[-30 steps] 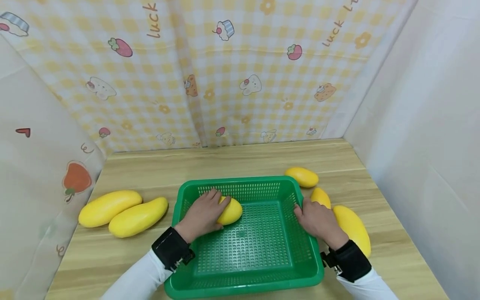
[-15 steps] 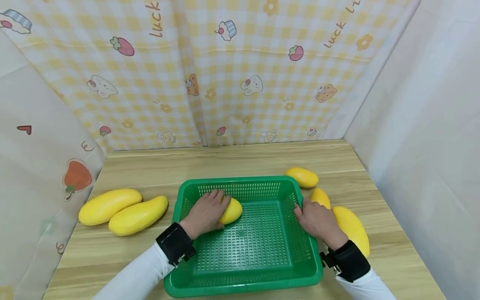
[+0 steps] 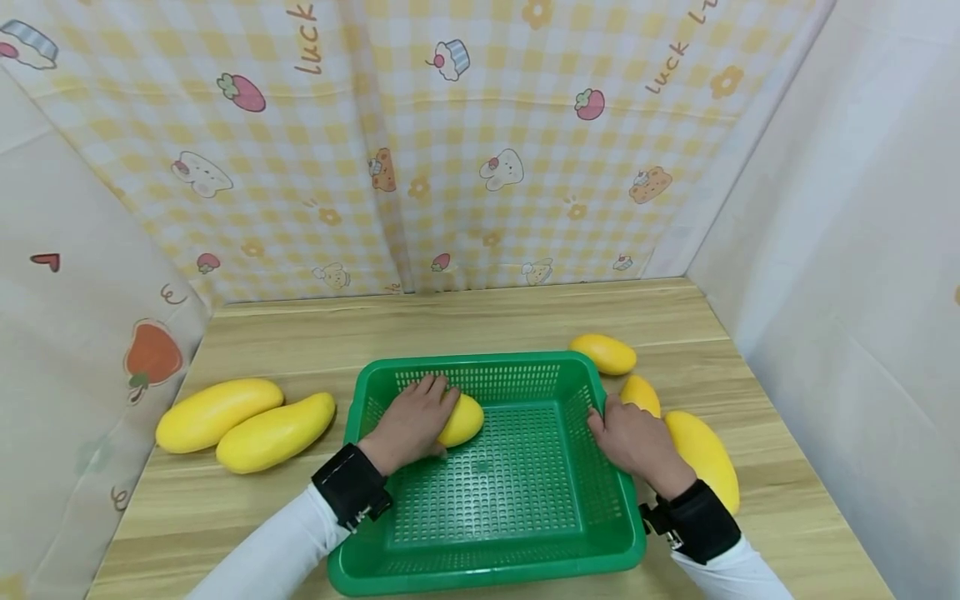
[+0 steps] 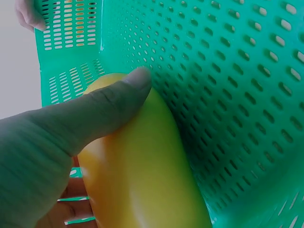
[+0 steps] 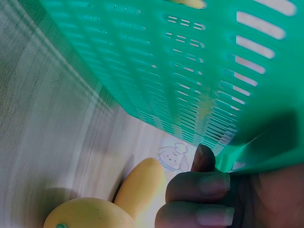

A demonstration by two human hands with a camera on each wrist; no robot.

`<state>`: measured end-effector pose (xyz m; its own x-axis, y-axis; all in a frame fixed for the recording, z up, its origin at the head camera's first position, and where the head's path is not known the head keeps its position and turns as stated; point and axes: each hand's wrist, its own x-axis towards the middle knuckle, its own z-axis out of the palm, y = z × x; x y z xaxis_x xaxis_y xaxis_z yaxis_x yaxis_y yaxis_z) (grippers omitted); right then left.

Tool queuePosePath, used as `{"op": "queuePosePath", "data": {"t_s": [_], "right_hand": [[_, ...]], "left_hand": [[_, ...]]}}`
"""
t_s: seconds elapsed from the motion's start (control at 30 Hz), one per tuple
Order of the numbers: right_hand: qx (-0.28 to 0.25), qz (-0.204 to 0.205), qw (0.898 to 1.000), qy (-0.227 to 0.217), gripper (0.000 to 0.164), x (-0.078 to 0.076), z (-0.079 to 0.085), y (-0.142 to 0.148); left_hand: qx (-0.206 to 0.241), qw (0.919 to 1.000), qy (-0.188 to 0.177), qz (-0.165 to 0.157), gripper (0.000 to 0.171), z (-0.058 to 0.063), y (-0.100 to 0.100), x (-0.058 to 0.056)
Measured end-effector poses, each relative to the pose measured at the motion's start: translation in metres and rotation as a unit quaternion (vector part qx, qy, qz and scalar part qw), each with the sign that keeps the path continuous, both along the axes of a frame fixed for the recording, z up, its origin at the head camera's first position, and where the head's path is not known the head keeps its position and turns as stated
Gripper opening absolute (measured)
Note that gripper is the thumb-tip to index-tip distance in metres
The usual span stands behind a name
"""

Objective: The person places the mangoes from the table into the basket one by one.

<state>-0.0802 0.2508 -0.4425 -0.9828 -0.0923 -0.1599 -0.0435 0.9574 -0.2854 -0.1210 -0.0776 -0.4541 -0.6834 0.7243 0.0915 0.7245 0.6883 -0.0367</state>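
Observation:
A green plastic basket [image 3: 517,475] with slotted walls stands on the table before me. Inside it, near the back left corner, lies a yellow mango [image 3: 463,422]. My left hand [image 3: 408,423] grips this mango from the left; the left wrist view shows the thumb [image 4: 111,107] across its top and other fingers at its far side, partly hidden. With my right hand [image 3: 637,442] I hold the basket's right rim. In the right wrist view, curled fingers [image 5: 199,185] show beneath that rim, outside the wall.
Two large mangoes [image 3: 277,433] lie left of the basket. To its right are a small mango [image 3: 604,355] at the back, another [image 3: 642,395] partly behind my right hand, and a larger one [image 3: 707,462] by the wrist. A patterned cloth [image 3: 465,208] backs the wooden table [image 3: 315,333].

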Motion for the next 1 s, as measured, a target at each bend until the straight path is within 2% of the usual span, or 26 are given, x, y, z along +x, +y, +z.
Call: {"op": "queuePosePath", "data": {"t_s": [0.23,0.43,0.77,1.0], "right_hand": [[-0.001,-0.001,1.000,-0.008,0.034,-0.0005,0.0000,-0.0002],[0.001,0.000,1.000,-0.006,0.034,-0.0009,-0.0002,-0.0001],[-0.002,0.001,1.000,-0.006,0.034,-0.0003,0.0005,0.0000],[0.003,0.001,1.000,-0.005,0.035,-0.0001,0.0001,0.0002]], "left_hand": [[-0.010,0.9999,-0.010,-0.001,0.099,0.0023,-0.0023,0.0007],[-0.020,0.9995,-0.023,-0.002,0.098,0.0036,-0.0041,0.0003],[-0.028,0.9995,-0.006,-0.014,0.096,0.0057,-0.0048,0.0043],[-0.025,0.9995,-0.009,-0.016,0.097,0.0063,-0.0073,0.0058]]}}
